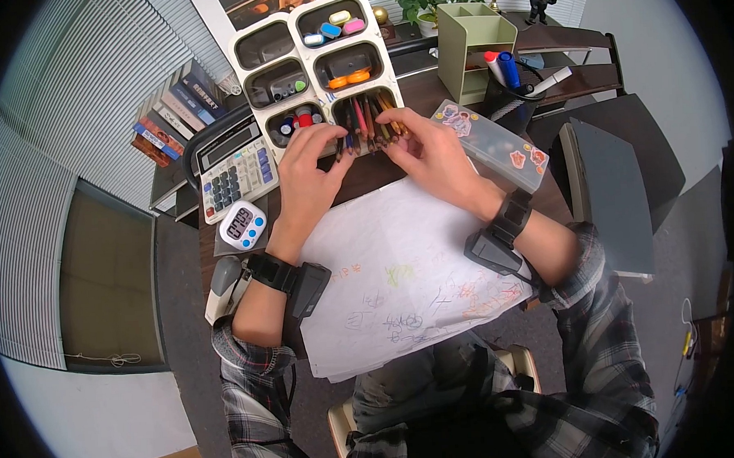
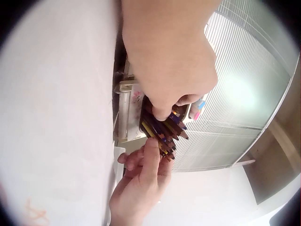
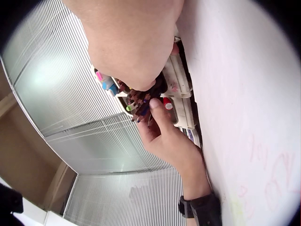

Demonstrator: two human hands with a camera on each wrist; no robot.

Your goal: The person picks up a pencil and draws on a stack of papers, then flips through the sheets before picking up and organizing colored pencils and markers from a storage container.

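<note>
A bundle of colored pencils (image 1: 364, 124) stands, points up, in the near right compartment of a white desk organizer (image 1: 309, 66). My left hand (image 1: 305, 168) holds the bundle's left side, and in the right wrist view its thumb (image 3: 155, 103) lies against the pencils. From the other side my right hand (image 1: 439, 156) grips the bundle. The left wrist view shows the right thumb (image 2: 151, 150) across the pencils (image 2: 162, 132), with fingers behind them. Dark and red-capped items (image 1: 303, 117) fill the compartment left of the pencils.
Marked white paper (image 1: 368, 262) covers the near table. A calculator (image 1: 235, 181) and timer (image 1: 244, 224) sit left; a stickered translucent case (image 1: 495, 150) lies right. Behind it are a pen cup (image 1: 509, 112) with markers and a green holder (image 1: 467, 53). Erasers (image 1: 331, 31) occupy a far compartment.
</note>
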